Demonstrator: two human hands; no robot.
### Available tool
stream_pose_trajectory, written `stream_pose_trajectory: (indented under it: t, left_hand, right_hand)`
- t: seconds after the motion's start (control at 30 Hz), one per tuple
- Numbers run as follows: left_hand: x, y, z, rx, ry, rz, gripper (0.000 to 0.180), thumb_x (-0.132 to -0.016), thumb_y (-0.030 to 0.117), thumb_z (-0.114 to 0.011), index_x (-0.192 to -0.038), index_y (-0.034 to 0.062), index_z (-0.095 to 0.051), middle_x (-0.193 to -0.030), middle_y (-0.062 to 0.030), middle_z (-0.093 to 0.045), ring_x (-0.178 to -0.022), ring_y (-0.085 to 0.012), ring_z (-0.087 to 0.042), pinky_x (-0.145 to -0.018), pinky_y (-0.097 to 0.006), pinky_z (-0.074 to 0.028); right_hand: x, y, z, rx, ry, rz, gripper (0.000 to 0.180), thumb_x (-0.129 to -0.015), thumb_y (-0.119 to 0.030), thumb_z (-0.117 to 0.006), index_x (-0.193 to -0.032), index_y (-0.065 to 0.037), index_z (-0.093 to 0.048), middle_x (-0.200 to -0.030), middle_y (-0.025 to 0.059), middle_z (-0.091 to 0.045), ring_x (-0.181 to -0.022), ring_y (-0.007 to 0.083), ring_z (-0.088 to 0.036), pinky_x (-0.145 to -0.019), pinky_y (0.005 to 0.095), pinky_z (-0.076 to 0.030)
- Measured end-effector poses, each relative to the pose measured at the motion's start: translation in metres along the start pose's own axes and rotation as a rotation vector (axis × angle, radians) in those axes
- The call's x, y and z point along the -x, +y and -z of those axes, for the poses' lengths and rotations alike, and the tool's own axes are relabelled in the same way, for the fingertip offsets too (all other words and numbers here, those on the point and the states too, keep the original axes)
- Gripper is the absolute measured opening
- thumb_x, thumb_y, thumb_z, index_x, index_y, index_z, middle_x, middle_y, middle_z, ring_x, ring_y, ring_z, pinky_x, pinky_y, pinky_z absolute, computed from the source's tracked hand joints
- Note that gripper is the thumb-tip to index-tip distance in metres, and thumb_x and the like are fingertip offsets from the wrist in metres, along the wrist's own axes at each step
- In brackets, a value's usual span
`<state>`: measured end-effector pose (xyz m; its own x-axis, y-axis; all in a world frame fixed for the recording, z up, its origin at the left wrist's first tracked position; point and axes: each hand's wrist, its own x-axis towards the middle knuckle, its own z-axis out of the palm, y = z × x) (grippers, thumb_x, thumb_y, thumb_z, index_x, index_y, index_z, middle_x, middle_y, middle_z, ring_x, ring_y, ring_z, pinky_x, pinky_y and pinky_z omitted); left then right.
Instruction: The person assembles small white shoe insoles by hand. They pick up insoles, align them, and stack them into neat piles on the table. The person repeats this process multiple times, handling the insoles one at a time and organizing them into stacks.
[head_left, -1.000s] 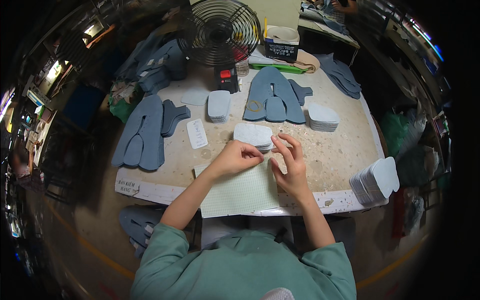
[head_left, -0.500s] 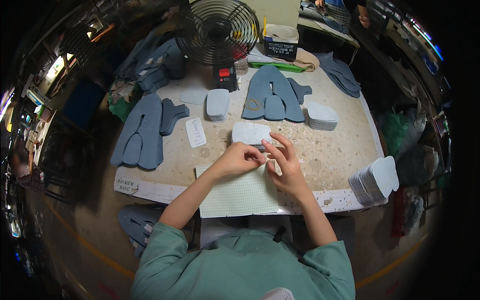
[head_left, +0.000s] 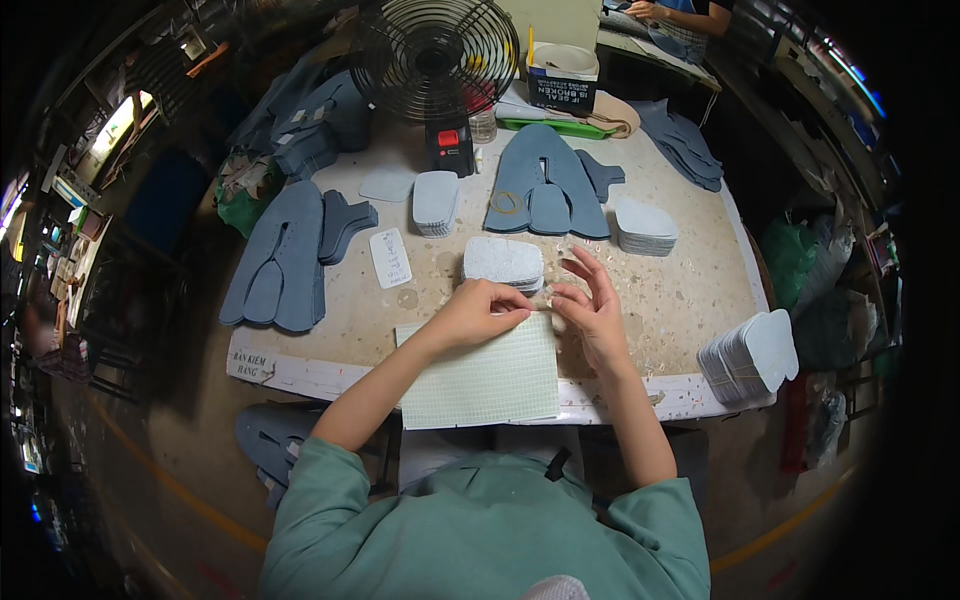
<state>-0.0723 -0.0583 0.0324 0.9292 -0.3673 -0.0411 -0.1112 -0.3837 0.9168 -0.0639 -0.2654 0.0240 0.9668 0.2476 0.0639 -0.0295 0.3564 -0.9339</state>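
Note:
Just in front of a small stack of pale grey rounded pieces (head_left: 503,260), my left hand (head_left: 482,314) has its thumb and fingertips pressed together. Anything in that pinch is too small to make out. My right hand (head_left: 597,318) is at the stack's right front corner. Its thumb and forefinger close together while the other fingers lift away; what they grip, if anything, cannot be seen. Below both hands, a pale green gridded pad of paper (head_left: 480,375) lies at the table's front edge, partly under my left wrist.
Blue-grey shoe-upper pieces lie in piles at left (head_left: 275,265) and centre (head_left: 547,190), the latter bearing a rubber band (head_left: 507,203). More grey stacks stand behind (head_left: 436,205), right (head_left: 646,227) and at the right corner (head_left: 745,360). A black fan (head_left: 436,65) stands at the back.
My right hand has shifted slightly right, off the top of the stack, with its fingers raised. My left hand stays nearly in place. At the back right, another person's arm has come further into view.

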Motion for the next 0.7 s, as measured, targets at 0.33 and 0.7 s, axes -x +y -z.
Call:
stream_pose_trajectory:
  t: [0.33, 0.7]
  left_hand:
    - [-0.023, 0.021, 0.044, -0.378, 0.108, -0.387, 0.04, -0.078, 0.017, -0.076, -0.114, 0.0027, -0.066, -0.103, -0.0099, -0.066, -0.086, -0.0219, -0.065, -0.077, -0.029, -0.053]
    - [-0.04, 0.003, 0.049, -0.448, 0.02, -0.333, 0.058, -0.069, 0.025, -0.084, -0.12, 0.0067, -0.064, -0.104, -0.0065, -0.062, -0.079, -0.0174, -0.057, -0.07, -0.028, -0.05]
  right_hand:
    - [-0.037, -0.036, 0.004, 0.923, -0.08, 0.27, 0.011, -0.079, -0.012, -0.073, -0.089, -0.006, -0.072, -0.085, 0.0032, -0.065, -0.086, 0.0162, -0.059, -0.067, 0.0282, -0.049]
    - [-0.068, -0.016, -0.02, 1.452, -0.099, 0.707, 0.006, -0.071, -0.008, -0.073, -0.072, -0.003, -0.07, -0.089, 0.0058, -0.06, -0.092, 0.0233, -0.057, -0.073, 0.0347, -0.052]
